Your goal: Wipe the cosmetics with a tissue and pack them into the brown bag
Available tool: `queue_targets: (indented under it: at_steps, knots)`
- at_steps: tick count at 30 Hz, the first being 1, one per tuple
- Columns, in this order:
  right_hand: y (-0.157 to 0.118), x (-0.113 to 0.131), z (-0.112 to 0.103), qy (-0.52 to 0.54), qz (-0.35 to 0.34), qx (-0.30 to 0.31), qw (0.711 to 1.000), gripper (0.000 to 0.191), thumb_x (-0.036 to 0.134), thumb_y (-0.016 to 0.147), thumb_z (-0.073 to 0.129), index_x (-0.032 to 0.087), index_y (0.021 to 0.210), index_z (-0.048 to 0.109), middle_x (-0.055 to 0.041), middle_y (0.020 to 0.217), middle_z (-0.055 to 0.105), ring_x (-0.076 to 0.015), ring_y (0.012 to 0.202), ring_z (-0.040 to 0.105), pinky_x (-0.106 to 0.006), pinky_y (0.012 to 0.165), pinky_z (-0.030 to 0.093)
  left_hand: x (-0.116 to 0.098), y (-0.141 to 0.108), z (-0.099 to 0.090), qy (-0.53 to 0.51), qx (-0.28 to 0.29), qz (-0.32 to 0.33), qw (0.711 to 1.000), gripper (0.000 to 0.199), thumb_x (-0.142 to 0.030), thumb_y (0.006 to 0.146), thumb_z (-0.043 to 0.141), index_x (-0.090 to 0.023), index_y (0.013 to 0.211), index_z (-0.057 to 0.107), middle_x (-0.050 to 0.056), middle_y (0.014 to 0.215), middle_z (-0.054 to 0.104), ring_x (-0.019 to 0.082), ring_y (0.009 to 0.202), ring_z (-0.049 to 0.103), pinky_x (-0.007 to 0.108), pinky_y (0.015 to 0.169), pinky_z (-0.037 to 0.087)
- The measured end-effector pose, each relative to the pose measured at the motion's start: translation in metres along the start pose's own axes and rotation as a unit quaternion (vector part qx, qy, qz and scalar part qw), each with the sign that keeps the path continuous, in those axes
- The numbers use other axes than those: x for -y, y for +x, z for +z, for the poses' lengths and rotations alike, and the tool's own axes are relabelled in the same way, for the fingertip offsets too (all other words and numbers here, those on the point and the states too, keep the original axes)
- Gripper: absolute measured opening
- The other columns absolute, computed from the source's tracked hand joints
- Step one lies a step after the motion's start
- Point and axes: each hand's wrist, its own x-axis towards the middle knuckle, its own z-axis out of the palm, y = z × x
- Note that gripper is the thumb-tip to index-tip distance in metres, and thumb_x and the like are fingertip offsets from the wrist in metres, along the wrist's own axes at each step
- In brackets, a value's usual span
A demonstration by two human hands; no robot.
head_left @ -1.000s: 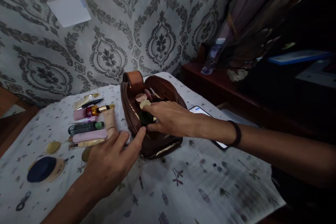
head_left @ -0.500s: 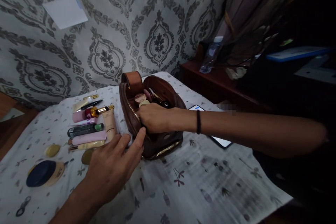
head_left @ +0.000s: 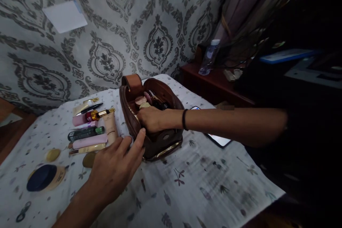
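Note:
A brown makeup bag [head_left: 128, 108] stands unzipped on the bed, its orange-brown handle [head_left: 133, 82] at the back. My right hand [head_left: 152, 118] reaches down inside it. Its fingers are hidden, so I cannot see what they hold. Next to that hand lie a round pink compact [head_left: 140, 100] and other dark cosmetics. My left hand [head_left: 114, 164] is at the bag's near left side, fingers stretched out, one fingertip against the bag's edge. Left of the bag is a row with a beige tube [head_left: 110, 125], a dark bottle with a green cap [head_left: 84, 133] and a pink tube [head_left: 90, 141].
A dark-lidded round jar [head_left: 42, 177] and a yellow round item [head_left: 53, 155] lie on the patterned sheet [head_left: 160, 185]. A phone [head_left: 220, 139] is partly under my right forearm. A water bottle [head_left: 210, 57] stands on the red-brown table [head_left: 213, 85].
The view has shifted a little, and the bag sits slightly further left in it. My right hand stays inside the bag, and my left hand keeps its place against the edge.

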Motion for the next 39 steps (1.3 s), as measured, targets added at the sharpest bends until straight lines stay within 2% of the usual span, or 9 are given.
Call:
queue_targets:
  at_steps: [4, 9, 16, 20, 23, 26, 28, 33, 39]
  knots:
    - [-0.007, 0.002, -0.010, -0.016, -0.001, 0.036, 0.999, 0.031, 0.012, 0.084, 0.061, 0.002, 0.112, 0.070, -0.0223, 0.112, 0.072, -0.0326, 0.107, 0.068, -0.033, 0.080, 0.053, -0.001, 0.000, -0.002, 0.008, 0.011, 0.001, 1.000, 0.039, -0.023, 0.101, 0.037, -0.009, 0.136, 0.047, 0.002, 0.077, 0.063, 0.017, 0.066, 0.064, 0.027, 0.050, 0.042]
    - [-0.005, -0.006, -0.004, 0.025, 0.003, -0.026, 0.999, 0.034, 0.011, 0.083, 0.061, 0.004, 0.116, 0.067, -0.0213, 0.109, 0.073, -0.0307, 0.105, 0.070, -0.032, 0.078, 0.053, -0.002, -0.001, -0.002, 0.001, 0.006, 0.000, 1.000, 0.039, -0.024, 0.099, 0.042, -0.009, 0.136, 0.047, 0.003, 0.076, 0.064, 0.018, 0.066, 0.064, 0.026, 0.049, 0.041]
    - [0.002, -0.006, 0.011, 0.024, -0.014, -0.035, 0.999, 0.028, 0.016, 0.080, 0.061, 0.007, 0.105, 0.071, -0.0184, 0.095, 0.075, -0.0301, 0.097, 0.071, -0.031, 0.074, 0.052, -0.002, -0.001, -0.001, -0.010, -0.002, 0.001, 1.000, 0.036, -0.023, 0.099, 0.044, -0.008, 0.132, 0.049, 0.002, 0.075, 0.063, 0.017, 0.064, 0.062, 0.026, 0.050, 0.041]
    - [-0.013, -0.008, -0.001, -0.012, -0.035, -0.041, 0.998, 0.031, 0.018, 0.080, 0.064, 0.005, 0.107, 0.070, -0.0192, 0.101, 0.073, -0.0271, 0.094, 0.070, -0.029, 0.073, 0.051, -0.002, 0.000, 0.000, -0.002, -0.010, -0.004, 1.000, 0.035, -0.023, 0.100, 0.043, -0.009, 0.131, 0.049, 0.002, 0.075, 0.062, 0.017, 0.063, 0.062, 0.027, 0.051, 0.041]
    - [-0.035, -0.010, -0.016, -0.048, -0.047, -0.023, 0.997, 0.030, 0.022, 0.081, 0.066, 0.008, 0.107, 0.071, -0.0159, 0.106, 0.073, -0.0256, 0.096, 0.068, -0.028, 0.072, 0.049, -0.002, -0.001, -0.001, 0.002, -0.014, -0.003, 1.000, 0.034, -0.023, 0.100, 0.043, -0.010, 0.131, 0.050, 0.001, 0.073, 0.061, 0.017, 0.062, 0.062, 0.027, 0.049, 0.039]
    - [-0.055, -0.013, -0.028, -0.092, -0.021, 0.010, 0.996, 0.021, 0.013, 0.083, 0.063, 0.010, 0.100, 0.073, -0.0134, 0.096, 0.074, -0.0237, 0.091, 0.069, -0.027, 0.067, 0.043, -0.002, -0.002, 0.000, -0.004, -0.013, -0.003, 1.000, 0.035, -0.024, 0.101, 0.041, -0.010, 0.132, 0.050, 0.000, 0.073, 0.060, 0.016, 0.063, 0.062, 0.027, 0.050, 0.037]
    - [-0.063, -0.016, -0.030, -0.105, -0.007, 0.006, 0.994, 0.021, 0.008, 0.082, 0.061, 0.009, 0.098, 0.073, -0.0140, 0.092, 0.074, -0.0229, 0.085, 0.069, -0.028, 0.061, 0.038, -0.001, -0.003, 0.001, -0.010, -0.011, -0.008, 1.000, 0.035, -0.024, 0.102, 0.040, -0.011, 0.133, 0.050, 0.000, 0.073, 0.060, 0.016, 0.063, 0.062, 0.027, 0.050, 0.036]
    - [-0.067, -0.025, -0.029, -0.101, -0.016, -0.004, 0.995, 0.017, 0.006, 0.080, 0.061, 0.010, 0.091, 0.074, -0.0135, 0.088, 0.074, -0.0223, 0.079, 0.068, -0.031, 0.057, 0.031, 0.000, -0.005, 0.005, -0.029, -0.022, -0.013, 0.999, 0.036, -0.023, 0.101, 0.042, -0.011, 0.133, 0.052, -0.001, 0.071, 0.056, 0.015, 0.061, 0.059, 0.026, 0.048, 0.035]
    - [-0.063, -0.032, -0.025, -0.111, 0.001, 0.008, 0.994, 0.020, 0.004, 0.084, 0.056, 0.014, 0.088, 0.074, -0.0112, 0.083, 0.074, -0.0225, 0.078, 0.067, -0.031, 0.060, 0.035, 0.000, -0.008, 0.009, -0.042, -0.012, -0.012, 0.999, 0.041, -0.020, 0.098, 0.045, -0.011, 0.139, 0.050, 0.000, 0.074, 0.055, 0.015, 0.062, 0.057, 0.026, 0.050, 0.038]
